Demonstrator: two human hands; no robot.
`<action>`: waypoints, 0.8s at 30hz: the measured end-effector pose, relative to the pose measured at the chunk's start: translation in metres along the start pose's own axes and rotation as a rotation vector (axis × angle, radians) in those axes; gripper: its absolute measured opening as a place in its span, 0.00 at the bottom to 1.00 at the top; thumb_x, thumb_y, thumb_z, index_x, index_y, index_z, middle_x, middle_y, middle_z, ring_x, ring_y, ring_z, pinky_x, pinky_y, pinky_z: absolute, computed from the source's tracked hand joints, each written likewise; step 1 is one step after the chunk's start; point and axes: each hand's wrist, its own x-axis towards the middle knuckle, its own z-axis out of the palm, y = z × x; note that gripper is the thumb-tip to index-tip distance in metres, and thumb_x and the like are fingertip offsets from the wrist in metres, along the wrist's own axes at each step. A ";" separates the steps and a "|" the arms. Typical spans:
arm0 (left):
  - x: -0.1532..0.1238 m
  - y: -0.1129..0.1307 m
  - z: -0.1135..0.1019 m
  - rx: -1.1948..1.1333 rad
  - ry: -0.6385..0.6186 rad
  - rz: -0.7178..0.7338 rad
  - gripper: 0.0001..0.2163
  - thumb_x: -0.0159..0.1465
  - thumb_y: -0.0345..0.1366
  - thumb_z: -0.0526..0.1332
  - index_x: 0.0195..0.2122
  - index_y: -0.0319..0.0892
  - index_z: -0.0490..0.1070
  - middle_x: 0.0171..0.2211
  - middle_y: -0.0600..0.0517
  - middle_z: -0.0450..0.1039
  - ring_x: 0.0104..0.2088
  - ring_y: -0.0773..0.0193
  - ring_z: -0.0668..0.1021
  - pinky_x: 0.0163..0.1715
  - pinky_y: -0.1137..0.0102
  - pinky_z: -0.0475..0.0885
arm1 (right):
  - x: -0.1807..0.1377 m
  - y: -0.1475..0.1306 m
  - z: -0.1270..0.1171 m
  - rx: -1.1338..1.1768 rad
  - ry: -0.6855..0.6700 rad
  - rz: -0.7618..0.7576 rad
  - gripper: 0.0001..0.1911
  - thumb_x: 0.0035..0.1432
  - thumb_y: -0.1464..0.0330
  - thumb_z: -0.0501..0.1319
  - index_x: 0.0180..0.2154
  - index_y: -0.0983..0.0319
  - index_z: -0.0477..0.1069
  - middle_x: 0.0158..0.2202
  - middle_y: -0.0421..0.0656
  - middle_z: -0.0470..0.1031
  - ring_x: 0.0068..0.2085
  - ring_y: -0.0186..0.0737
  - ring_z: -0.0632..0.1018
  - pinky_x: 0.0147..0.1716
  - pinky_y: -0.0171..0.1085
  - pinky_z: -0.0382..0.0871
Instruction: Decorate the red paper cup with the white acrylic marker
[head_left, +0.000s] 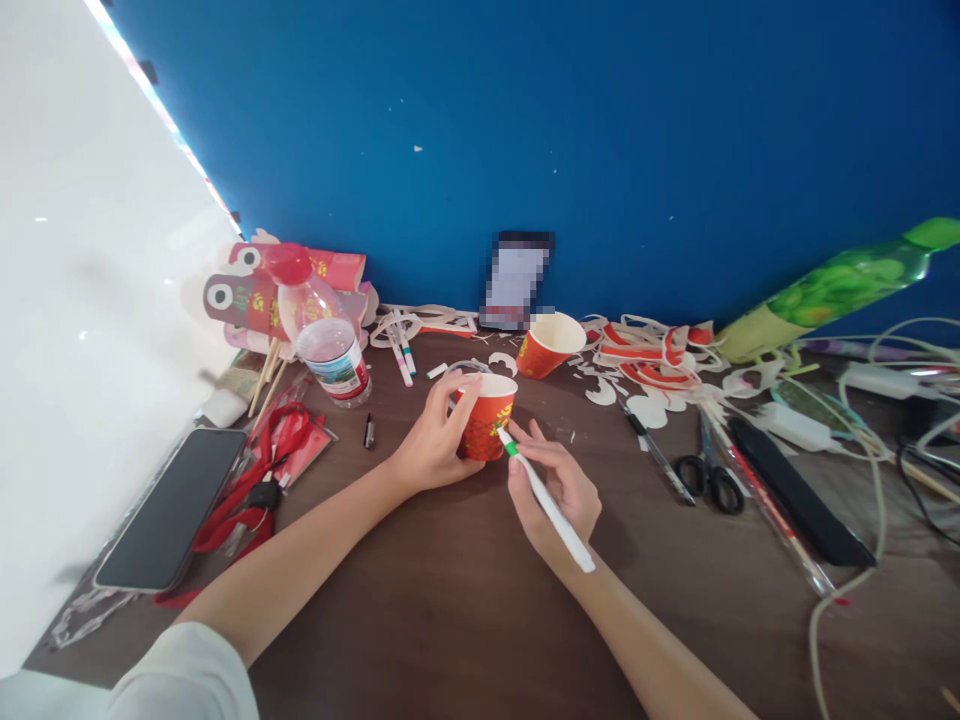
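Observation:
A red paper cup (484, 432) with a white rim and yellow print stands upright on the table, and my left hand (439, 437) is wrapped round its left side. In my right hand (559, 490) is a white marker (553, 515) with a green band, its tip at the cup's printed front. Whether the tip touches the cup I cannot tell. Just behind, to the right, a second red paper cup (551, 345) leans at a tilt.
At the left lie a phone (172, 508), a red lanyard (240, 500) and a plastic bottle (328, 350). Paper scraps (652, 355), scissors (709, 480), a black pen (660, 460), cables and a green bottle (832, 290) are at right. Another phone (516, 283) leans on the blue wall.

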 end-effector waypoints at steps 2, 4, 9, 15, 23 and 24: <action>0.002 0.000 0.000 0.030 0.029 0.026 0.46 0.55 0.38 0.65 0.67 0.38 0.34 0.57 0.34 0.55 0.61 0.45 0.62 0.57 0.47 0.65 | 0.000 0.000 0.000 -0.029 -0.016 -0.033 0.11 0.51 0.79 0.61 0.38 0.63 0.69 0.37 0.43 0.77 0.46 0.46 0.80 0.57 0.55 0.68; 0.003 0.000 -0.001 0.061 0.054 0.046 0.45 0.55 0.39 0.65 0.66 0.36 0.37 0.57 0.33 0.58 0.60 0.45 0.63 0.57 0.48 0.66 | 0.001 0.000 -0.001 -0.055 -0.017 -0.043 0.11 0.51 0.79 0.62 0.37 0.63 0.69 0.36 0.42 0.77 0.47 0.47 0.80 0.57 0.56 0.68; 0.004 0.002 -0.001 0.095 0.077 0.071 0.43 0.55 0.39 0.65 0.65 0.35 0.40 0.55 0.34 0.61 0.59 0.46 0.65 0.56 0.49 0.67 | -0.001 0.001 0.000 -0.072 -0.010 -0.029 0.10 0.51 0.79 0.62 0.37 0.63 0.70 0.38 0.43 0.78 0.46 0.47 0.80 0.57 0.55 0.68; 0.004 0.001 -0.001 0.088 0.078 0.067 0.42 0.56 0.39 0.64 0.65 0.36 0.39 0.56 0.34 0.60 0.59 0.46 0.65 0.55 0.48 0.67 | -0.004 0.004 0.001 -0.067 0.017 0.057 0.10 0.54 0.77 0.62 0.39 0.62 0.70 0.40 0.42 0.78 0.45 0.43 0.80 0.58 0.52 0.68; 0.001 0.001 0.000 0.052 0.054 0.025 0.45 0.54 0.38 0.66 0.66 0.39 0.38 0.57 0.34 0.56 0.60 0.45 0.63 0.56 0.48 0.67 | -0.002 0.003 0.001 -0.029 0.041 0.127 0.08 0.56 0.74 0.60 0.39 0.61 0.70 0.39 0.42 0.78 0.44 0.41 0.81 0.58 0.50 0.69; -0.001 0.001 0.000 0.045 0.043 0.004 0.46 0.54 0.38 0.67 0.66 0.40 0.37 0.58 0.34 0.53 0.61 0.45 0.62 0.56 0.49 0.68 | -0.002 0.003 0.001 -0.022 0.047 0.134 0.07 0.56 0.74 0.60 0.39 0.61 0.70 0.38 0.42 0.77 0.45 0.41 0.81 0.58 0.50 0.69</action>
